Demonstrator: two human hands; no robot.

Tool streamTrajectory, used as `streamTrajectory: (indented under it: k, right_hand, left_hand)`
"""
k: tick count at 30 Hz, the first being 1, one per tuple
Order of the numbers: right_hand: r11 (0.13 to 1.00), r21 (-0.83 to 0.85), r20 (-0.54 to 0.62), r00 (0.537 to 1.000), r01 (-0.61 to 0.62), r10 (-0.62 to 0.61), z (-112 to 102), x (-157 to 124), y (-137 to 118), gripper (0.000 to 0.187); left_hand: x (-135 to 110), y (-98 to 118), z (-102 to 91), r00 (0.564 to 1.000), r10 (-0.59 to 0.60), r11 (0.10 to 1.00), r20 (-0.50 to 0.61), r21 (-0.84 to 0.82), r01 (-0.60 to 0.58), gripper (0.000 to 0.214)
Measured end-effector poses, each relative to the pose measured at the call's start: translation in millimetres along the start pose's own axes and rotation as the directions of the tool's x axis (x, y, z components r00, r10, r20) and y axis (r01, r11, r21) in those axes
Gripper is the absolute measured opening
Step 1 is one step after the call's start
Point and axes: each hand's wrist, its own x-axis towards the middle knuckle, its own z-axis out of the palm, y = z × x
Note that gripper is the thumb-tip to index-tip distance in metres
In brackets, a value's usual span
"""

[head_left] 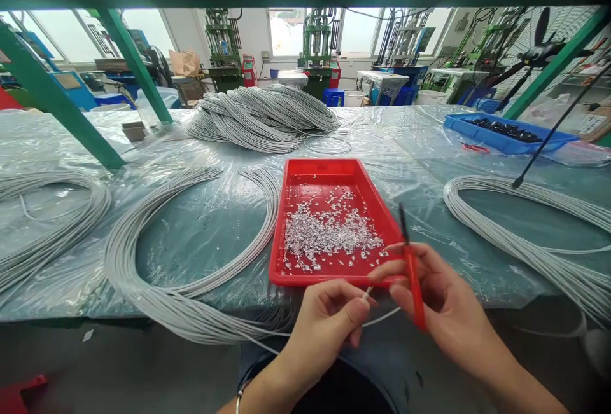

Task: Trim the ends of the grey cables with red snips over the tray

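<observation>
My left hand (329, 318) is closed in a pinch on the end of a thin grey wire (382, 318), just below the near edge of a red tray (293, 223). My right hand (429, 303) is closed round a red-handled tool (413, 274) whose dark tip points up over the tray's near right corner. The wire end sits between the two hands, close to the tool. Several small silvery scraps (324, 233) lie scattered in the tray. A large loop of grey wires (191, 255) lies left of the tray and trails down toward my left hand.
More grey wire coils lie at the left (52, 223), the right (525, 236) and the back (262, 121) on the plastic-covered table (214, 223). A blue tray (506, 134) with dark parts sits far right. Green frame posts (52, 99) slant at the left; machines stand behind.
</observation>
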Motion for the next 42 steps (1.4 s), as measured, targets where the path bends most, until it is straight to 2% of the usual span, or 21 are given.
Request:
streamTrajectory:
  k: [2, 3, 6, 9, 11, 13, 15, 18, 21, 25, 29, 32, 35, 38, 40, 42]
  right_hand:
    - [0.999, 0.050, 0.044, 0.999, -0.013, 0.011, -12, -11, 11, 0.055]
    - [0.998, 0.032, 0.116, 0.992, -0.045, 0.042, -19, -18, 18, 0.065]
    - [0.961, -0.249, 0.197, 0.965, -0.120, 0.171, -37, -37, 36, 0.078]
    - [0.905, -0.409, 0.256, 0.938, -0.116, 0.236, -44, -46, 43, 0.080]
    - [0.876, -0.473, 0.276, 0.928, -0.094, 0.249, -44, -47, 41, 0.073]
    - [0.869, -0.489, 0.299, 0.924, -0.067, 0.240, -41, -46, 38, 0.068]
    - [0.890, -0.449, 0.274, 0.936, -0.079, 0.222, -37, -45, 34, 0.066]
    - [0.934, -0.324, 0.229, 0.945, -0.152, 0.234, -31, -45, 28, 0.069]
    - [0.949, -0.244, 0.234, 0.938, -0.199, 0.256, -27, -46, 21, 0.072]
    - [0.916, -0.363, 0.214, 0.941, -0.173, 0.263, -27, -44, 16, 0.079]
    - [0.833, -0.546, 0.244, 0.935, -0.087, 0.258, -28, -42, 17, 0.070]
    - [0.834, -0.547, 0.282, 0.924, -0.068, 0.260, -26, -41, 19, 0.075]
    - [0.847, -0.525, 0.281, 0.922, -0.083, 0.264, -24, -39, 20, 0.078]
    - [0.855, -0.515, 0.306, 0.916, -0.068, 0.258, -25, -36, 18, 0.077]
    - [0.849, -0.528, 0.353, 0.904, -0.019, 0.240, -30, -33, 17, 0.075]
    - [0.834, -0.548, 0.440, 0.870, 0.064, 0.222, -38, -28, 16, 0.068]
  left_hand:
    - [1, 2, -3.7, 0.998, 0.020, 1.000, -0.061, -0.021, -0.022, 0.051]
    - [1, 2, -5.4, 0.996, 0.030, 0.999, -0.080, -0.030, -0.033, 0.051]
    - [1, 6, -8.0, 0.992, 0.070, 0.997, -0.103, -0.019, -0.072, 0.051]
    - [-2, 12, -6.4, 0.986, 0.127, 0.990, -0.107, 0.083, -0.118, 0.041]
    - [-4, 14, -5.0, 0.966, 0.227, 0.964, -0.125, 0.173, -0.204, 0.028]
    - [-6, 15, -4.6, 0.928, 0.347, 0.916, -0.139, 0.263, -0.303, 0.017]
    - [-8, 15, -5.1, 0.897, 0.421, 0.873, -0.134, 0.329, -0.360, 0.012]
    - [-9, 15, -6.0, 0.878, 0.462, 0.845, -0.126, 0.365, -0.391, 0.012]
    - [-9, 15, -6.8, 0.867, 0.485, 0.833, -0.118, 0.366, -0.416, 0.012]
    - [-8, 13, -8.4, 0.859, 0.506, 0.810, -0.086, 0.390, -0.438, 0.012]
    - [-6, 11, -10.8, 0.832, 0.554, 0.764, -0.036, 0.418, -0.491, 0.013]
    - [-5, 10, -11.9, 0.820, 0.571, 0.760, -0.038, 0.404, -0.510, 0.011]
    - [-6, 10, -11.6, 0.842, 0.526, 0.812, -0.120, 0.365, -0.455, 0.010]
    - [-8, 11, -12.0, 0.911, 0.376, 0.911, -0.170, 0.249, -0.329, 0.010]
    - [-8, 11, -14.4, 0.958, 0.258, 0.958, -0.123, 0.159, -0.238, 0.016]
    - [-8, 10, -18.4, 0.987, 0.156, 0.985, -0.024, 0.074, -0.154, 0.028]
